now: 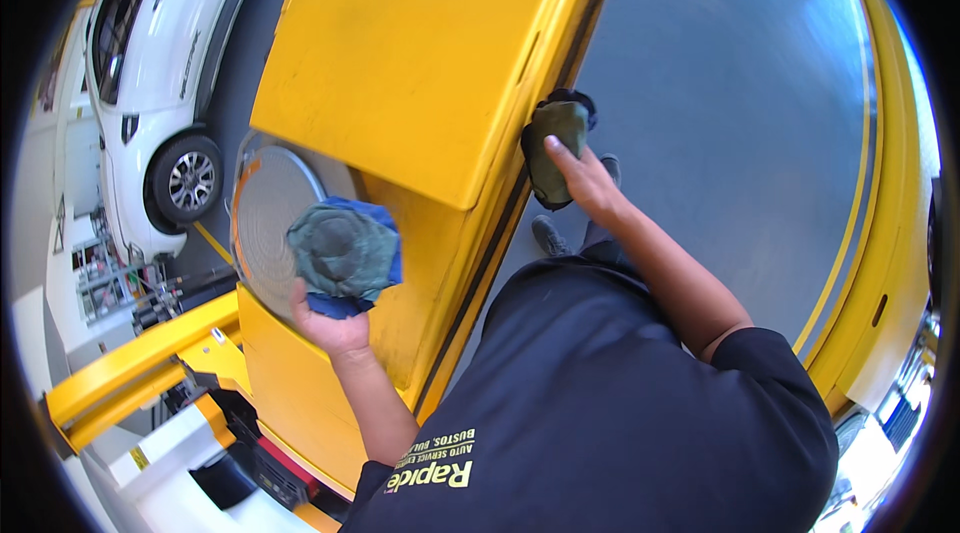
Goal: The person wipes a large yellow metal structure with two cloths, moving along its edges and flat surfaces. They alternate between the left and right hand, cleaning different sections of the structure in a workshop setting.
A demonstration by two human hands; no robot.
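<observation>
My left hand (333, 327) grips a bunched rag (345, 251), grey-green on top with blue cloth under it. The bundle hangs over the yellow platform, partly covering a round grey plate (275, 223) set in its recess. Most of my left fingers are hidden beneath the cloth. At the platform's right edge, my right hand (590, 181) is closed on a dark olive cloth (556, 148) with black bunched parts. My right thumb lies across that cloth; the other fingers are out of sight. I cannot tell whether this cloth touches the yellow edge.
The long yellow platform (420, 53) has a raised cover and a dark strip along its side. Beyond it stands a white vehicle (190, 43). Grey floor (730, 133) lies to the right, bounded by another yellow structure (890, 263). A yellow beam (150, 358) juts out at lower left.
</observation>
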